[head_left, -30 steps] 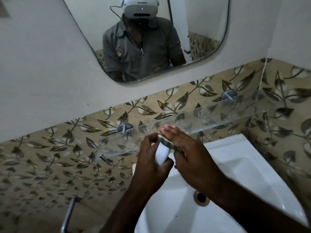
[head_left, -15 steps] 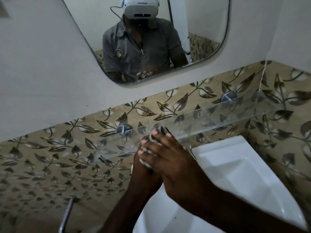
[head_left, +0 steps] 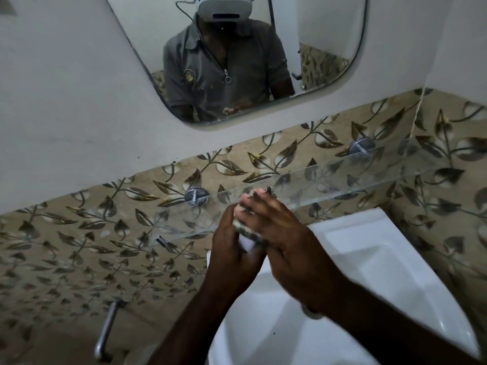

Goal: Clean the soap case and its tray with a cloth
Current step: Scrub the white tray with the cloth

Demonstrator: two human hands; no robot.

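Two hands meet over the sink (head_left: 369,262). The left hand (head_left: 232,248) curls around the white soap case (head_left: 246,244), which is sandwiched between both palms. The right hand (head_left: 286,241), fingers straight, presses the patterned cloth (head_left: 249,232) against it.

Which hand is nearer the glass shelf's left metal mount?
Left. The left hand sits just below and right of the mount; the right hand lies farther right, beyond the left hand.

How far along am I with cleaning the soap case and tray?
Done: nothing visibly finished; no cleaned piece lies in view. In hand: the left hand grips a white plastic piece while the right hand presses a dark patterned cloth on it, above the white ceramic sink. Left: the other piece, unseen.
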